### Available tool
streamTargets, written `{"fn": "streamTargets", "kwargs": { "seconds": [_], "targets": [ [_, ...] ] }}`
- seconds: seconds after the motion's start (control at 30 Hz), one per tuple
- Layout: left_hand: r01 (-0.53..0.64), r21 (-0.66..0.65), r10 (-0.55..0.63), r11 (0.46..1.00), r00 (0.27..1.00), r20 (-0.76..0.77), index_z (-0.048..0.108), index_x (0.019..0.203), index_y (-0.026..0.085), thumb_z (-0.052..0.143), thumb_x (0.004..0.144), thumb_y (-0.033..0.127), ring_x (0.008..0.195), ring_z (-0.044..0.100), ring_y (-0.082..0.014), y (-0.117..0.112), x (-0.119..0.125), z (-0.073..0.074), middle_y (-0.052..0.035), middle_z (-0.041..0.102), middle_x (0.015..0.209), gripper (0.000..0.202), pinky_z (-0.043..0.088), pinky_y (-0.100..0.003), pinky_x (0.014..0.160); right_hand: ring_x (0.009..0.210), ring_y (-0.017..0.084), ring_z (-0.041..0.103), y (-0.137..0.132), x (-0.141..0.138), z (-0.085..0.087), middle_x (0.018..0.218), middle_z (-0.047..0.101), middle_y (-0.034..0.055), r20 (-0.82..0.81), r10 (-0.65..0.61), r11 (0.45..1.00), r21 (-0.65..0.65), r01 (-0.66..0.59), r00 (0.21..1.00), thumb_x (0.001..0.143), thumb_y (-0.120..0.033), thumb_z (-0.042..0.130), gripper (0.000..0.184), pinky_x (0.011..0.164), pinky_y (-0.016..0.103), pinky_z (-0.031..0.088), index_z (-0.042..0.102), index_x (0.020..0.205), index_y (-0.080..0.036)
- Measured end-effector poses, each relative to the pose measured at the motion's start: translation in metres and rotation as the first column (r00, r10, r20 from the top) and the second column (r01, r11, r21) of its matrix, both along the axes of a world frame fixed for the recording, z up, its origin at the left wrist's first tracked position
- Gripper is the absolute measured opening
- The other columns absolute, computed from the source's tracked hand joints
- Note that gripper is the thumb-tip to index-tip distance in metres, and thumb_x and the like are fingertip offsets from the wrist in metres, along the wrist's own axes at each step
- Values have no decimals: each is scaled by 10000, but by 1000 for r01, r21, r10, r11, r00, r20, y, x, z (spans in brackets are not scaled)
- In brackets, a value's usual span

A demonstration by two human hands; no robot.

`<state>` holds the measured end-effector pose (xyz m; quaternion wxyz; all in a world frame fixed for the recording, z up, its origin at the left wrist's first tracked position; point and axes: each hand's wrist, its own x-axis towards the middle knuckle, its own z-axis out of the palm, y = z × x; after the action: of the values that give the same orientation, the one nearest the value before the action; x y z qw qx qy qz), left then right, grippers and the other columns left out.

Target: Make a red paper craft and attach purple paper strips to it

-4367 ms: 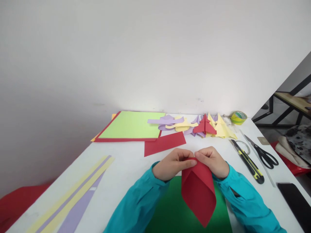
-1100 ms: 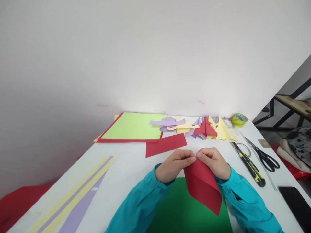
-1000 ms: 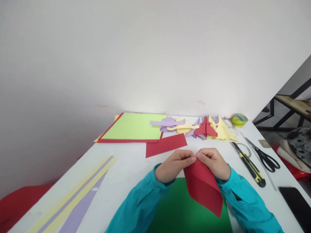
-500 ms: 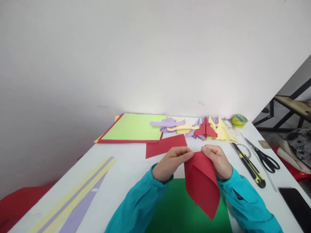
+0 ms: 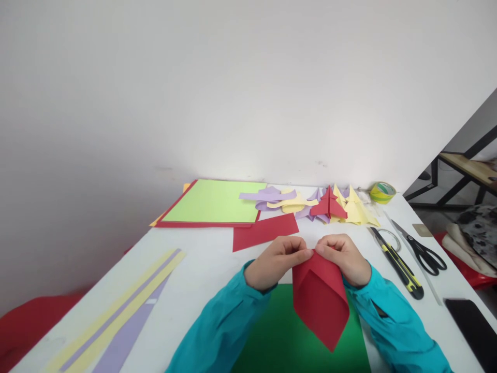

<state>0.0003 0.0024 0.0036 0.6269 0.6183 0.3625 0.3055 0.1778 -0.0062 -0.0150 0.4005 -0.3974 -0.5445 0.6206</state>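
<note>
A red sheet of paper (image 5: 320, 303), partly folded, hangs from both hands above a green mat (image 5: 267, 336). My left hand (image 5: 281, 260) pinches its top edge between thumb and fingers. Close beside it, my right hand (image 5: 345, 258) grips the same edge a little to the right. The paper's sides curl inward and its lower end comes to a point. Just beyond the hands, a flat red paper piece (image 5: 267, 231) lies on the white table (image 5: 202, 300).
Light green paper (image 5: 217, 202) tops a stack at the back. Right of it are curled paper strips (image 5: 293, 202), a folded red paper shape (image 5: 329, 204), yellow ones (image 5: 355, 207) and tape (image 5: 382, 192). A utility knife (image 5: 399, 267), scissors (image 5: 423, 251) and phone (image 5: 471, 331) lie right; strips (image 5: 128, 305) left.
My hands have drawn closer together along the paper's top edge and come down slightly. The paper's lower tip has swung a little to the left.
</note>
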Motion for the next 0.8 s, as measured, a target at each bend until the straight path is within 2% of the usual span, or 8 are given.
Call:
{"fn": "streamTargets", "kwargs": {
  "seconds": [0.13,0.33,0.57,0.8],
  "targets": [
    [3,16,-3,1000,1000,9,396,522,163,605,710,507,523,265,-73,0,1,0,63,309,519,444,205,-235,493,488,75,364,0,2,0,522,479,-35,39,-7,998,57,5,999,727,-436,663,338,462,226,257,579,592,-138],
    [-34,20,34,999,999,21,431,530,154,551,744,519,540,319,-82,-1,3,0,46,367,539,440,263,-231,508,475,73,369,2,2,-8,529,497,-36,-56,-42,999,16,43,998,711,-419,685,317,456,221,257,579,594,-145],
    [-88,-11,88,996,995,47,472,526,148,600,705,521,539,353,-87,-1,-2,1,39,392,533,433,291,-223,503,461,82,383,3,0,-5,492,503,-31,-205,-66,998,-32,61,976,728,-449,659,359,468,227,275,569,551,-149],
    [-91,-72,98,993,989,113,485,506,142,643,686,482,501,349,-75,-2,-2,0,36,419,512,415,269,-216,474,439,59,328,3,2,-10,490,470,-51,-174,6,1000,-9,-7,985,758,-442,637,379,444,217,220,509,553,-150]
  ]
}}
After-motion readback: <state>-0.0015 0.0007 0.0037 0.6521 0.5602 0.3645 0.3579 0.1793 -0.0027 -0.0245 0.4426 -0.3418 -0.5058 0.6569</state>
